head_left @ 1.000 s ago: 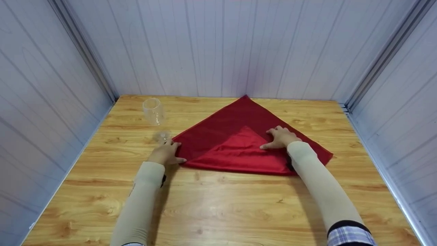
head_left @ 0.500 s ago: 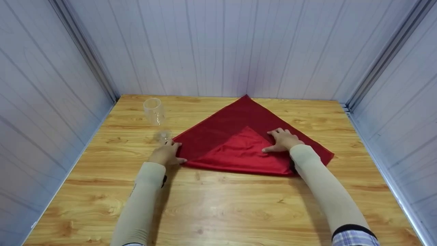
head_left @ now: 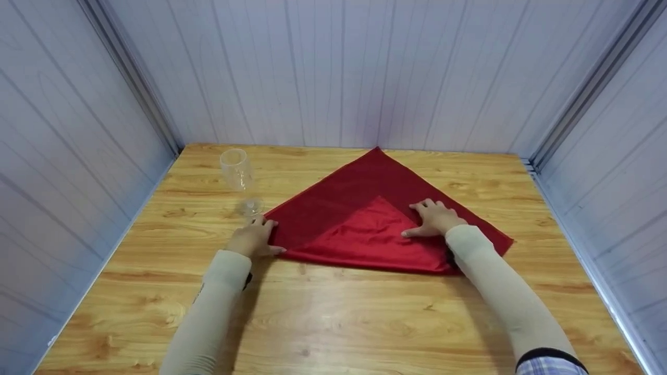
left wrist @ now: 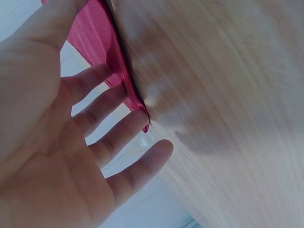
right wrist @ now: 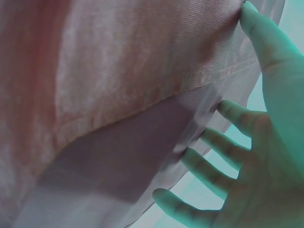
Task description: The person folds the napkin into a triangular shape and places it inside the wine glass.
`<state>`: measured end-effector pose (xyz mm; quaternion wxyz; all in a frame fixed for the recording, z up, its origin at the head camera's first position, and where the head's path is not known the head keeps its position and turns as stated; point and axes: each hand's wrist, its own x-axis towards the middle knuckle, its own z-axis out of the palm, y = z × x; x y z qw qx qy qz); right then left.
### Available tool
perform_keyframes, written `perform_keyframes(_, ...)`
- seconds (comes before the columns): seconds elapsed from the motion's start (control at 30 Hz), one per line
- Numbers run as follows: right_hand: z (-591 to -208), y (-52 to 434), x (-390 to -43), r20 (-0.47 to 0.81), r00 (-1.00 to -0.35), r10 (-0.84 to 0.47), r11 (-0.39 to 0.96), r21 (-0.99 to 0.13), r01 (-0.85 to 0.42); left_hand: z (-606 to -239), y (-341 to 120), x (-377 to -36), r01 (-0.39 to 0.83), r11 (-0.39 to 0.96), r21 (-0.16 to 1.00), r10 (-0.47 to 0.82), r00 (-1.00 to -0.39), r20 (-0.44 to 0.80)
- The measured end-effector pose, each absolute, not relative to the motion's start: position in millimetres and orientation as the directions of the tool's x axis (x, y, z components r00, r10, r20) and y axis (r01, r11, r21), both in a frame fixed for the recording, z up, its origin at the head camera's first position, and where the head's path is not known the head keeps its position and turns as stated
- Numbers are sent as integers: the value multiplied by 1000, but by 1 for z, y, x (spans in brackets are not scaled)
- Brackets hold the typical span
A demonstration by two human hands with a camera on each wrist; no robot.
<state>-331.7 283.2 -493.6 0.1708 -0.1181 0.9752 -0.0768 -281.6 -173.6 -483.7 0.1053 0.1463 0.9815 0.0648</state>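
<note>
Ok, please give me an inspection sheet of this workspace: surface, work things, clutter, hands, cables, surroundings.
Surface: wooden table, light grain, glossy.
Work things: red cloth lying flat as a triangle, point toward the back wall, with a smaller brighter triangular flap folded onto it.
Clutter: clear glass standing upright near the cloth's left corner, apart from it.
Hands: left hand rests with straight fingers on the cloth's left corner; right hand presses flat at the flap's right edge.
Cables: nothing seen.
Surroundings: pale panelled walls on three sides.
</note>
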Motion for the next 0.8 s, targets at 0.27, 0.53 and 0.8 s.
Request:
perform_keyframes(0.27,-494,282,-325,-318,-910,-266,960,-179,-218,-486,-175,-278,284,949,137,307,-932,-194)
perform_keyframes(0.53,-490,283,-322,-326,-907,-266,961,-162,-223,-480,-173,-278,272,952,142,301,-917,-261)
perform_keyframes(0.8,-492,284,-319,-316,-907,-277,957,-172,-232,-481,-172,-274,283,949,139,309,-921,-236)
